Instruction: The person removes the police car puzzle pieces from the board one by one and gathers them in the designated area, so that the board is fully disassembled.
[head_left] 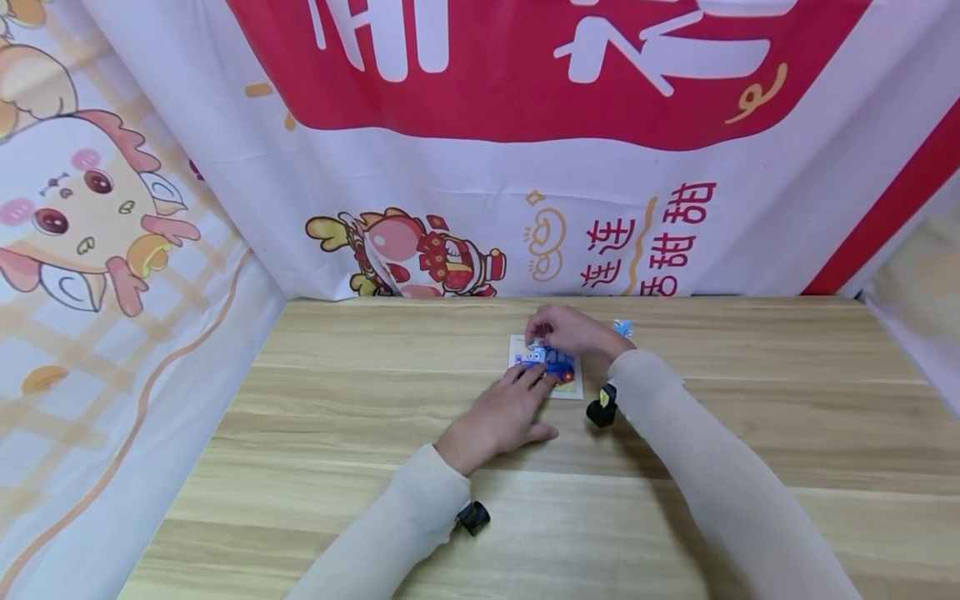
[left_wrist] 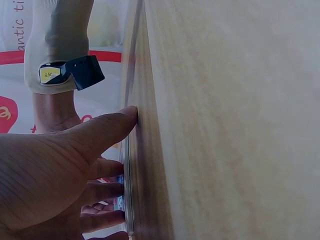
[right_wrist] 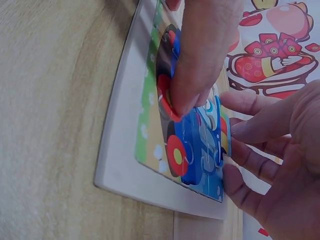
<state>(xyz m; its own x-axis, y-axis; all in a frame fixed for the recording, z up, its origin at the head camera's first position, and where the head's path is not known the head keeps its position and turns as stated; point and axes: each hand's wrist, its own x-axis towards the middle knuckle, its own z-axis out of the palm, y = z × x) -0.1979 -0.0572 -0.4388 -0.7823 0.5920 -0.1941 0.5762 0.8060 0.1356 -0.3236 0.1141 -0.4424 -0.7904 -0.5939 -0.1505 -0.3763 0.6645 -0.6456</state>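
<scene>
A small jigsaw puzzle (head_left: 558,364) showing a blue car with red wheels lies in a white tray (right_wrist: 107,172) on the wooden table. My left hand (head_left: 506,414) rests across its near side, fingers straight and fingertips pressing the picture. In the left wrist view the left thumb (left_wrist: 112,131) stretches out beside the tray. At the puzzle's far edge my right hand (head_left: 567,331) pinches a small colourful puzzle piece (right_wrist: 228,135) between thumb and fingers. That piece is tilted against the picture, and the fingers hide part of it.
Just beyond the right wrist, a loose blue-and-white puzzle piece (head_left: 623,328) lies on the table (head_left: 360,400). A printed white and red cloth (head_left: 480,167) hangs along the table's back edge, and another cloth covers the left side. Both wrists carry small black cameras (head_left: 602,407).
</scene>
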